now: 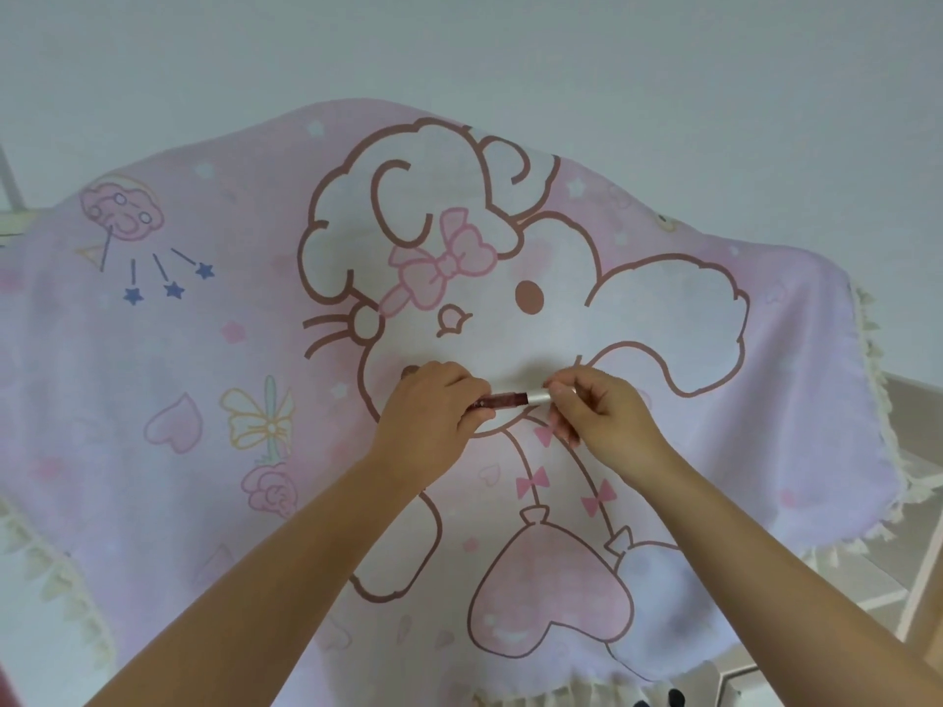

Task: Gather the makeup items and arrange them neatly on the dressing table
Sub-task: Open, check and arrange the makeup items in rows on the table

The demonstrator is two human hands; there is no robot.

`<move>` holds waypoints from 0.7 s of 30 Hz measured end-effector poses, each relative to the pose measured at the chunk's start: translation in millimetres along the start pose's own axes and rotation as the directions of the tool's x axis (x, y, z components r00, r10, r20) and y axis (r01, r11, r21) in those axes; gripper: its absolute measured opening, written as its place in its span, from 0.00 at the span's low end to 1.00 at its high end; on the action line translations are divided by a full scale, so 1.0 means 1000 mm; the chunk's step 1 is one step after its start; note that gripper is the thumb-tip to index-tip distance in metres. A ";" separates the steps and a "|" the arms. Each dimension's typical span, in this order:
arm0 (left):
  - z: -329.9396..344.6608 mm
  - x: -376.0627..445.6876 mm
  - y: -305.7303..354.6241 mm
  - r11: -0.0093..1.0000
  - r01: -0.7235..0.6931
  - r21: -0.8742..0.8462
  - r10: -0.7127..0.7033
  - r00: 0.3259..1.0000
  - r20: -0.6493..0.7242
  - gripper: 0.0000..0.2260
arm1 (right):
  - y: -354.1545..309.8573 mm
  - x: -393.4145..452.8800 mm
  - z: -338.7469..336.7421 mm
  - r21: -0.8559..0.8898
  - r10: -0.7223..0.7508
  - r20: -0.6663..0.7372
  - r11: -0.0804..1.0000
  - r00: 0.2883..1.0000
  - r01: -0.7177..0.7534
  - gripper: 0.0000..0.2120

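The bench [153, 349] is draped in a pink cartoon cloth [663, 477] with a cream tassel fringe [880, 400] hanging off its right edge. Both my forearms reach in from the near edge toward the middle of the cloth, where the printed character's chin sits.

My left hand [433, 410] and right hand [597, 415] meet there, holding one makeup item between them: a slim lip gloss tube [510, 399], lying level, just above the cloth or touching it; I cannot tell which. The left fingers [474, 418] are curled around the dark red, see-through barrel end. The right fingers [561, 395] pinch the silver cap [538, 397] at the other end. Neither hand has spare room; both are closed on the tube.

I judge the tube to be light and rigid, smooth plastic with a glossy finish, so it could slip or roll if laid down on the soft cloth carelessly. The cap may turn or pull free, so the safer hold for carrying is the barrel, near its middle, with thumb opposite two fingers. The cloth gives and wrinkles, so standing the tube upright would be chancy; laid flat, it would stay put better, lined up parallel to a bench edge.
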State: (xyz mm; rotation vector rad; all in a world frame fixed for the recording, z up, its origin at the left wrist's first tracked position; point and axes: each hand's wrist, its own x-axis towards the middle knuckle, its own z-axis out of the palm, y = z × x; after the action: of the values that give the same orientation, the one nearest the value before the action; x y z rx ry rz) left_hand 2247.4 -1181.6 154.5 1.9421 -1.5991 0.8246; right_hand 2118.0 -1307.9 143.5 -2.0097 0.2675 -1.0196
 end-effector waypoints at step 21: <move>0.007 0.000 -0.007 0.999 0.036 0.004 -0.036 0.998 0.045 0.12 | 0.015 0.002 0.002 0.099 0.027 0.017 0.995 1.000 -0.028 0.10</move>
State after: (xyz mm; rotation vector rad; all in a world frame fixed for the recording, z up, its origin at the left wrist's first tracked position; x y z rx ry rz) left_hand 2255.1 -1185.6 149.6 1.9992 -1.5847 0.7744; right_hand 2123.3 -1317.1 133.0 -1.9189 0.2313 -0.9813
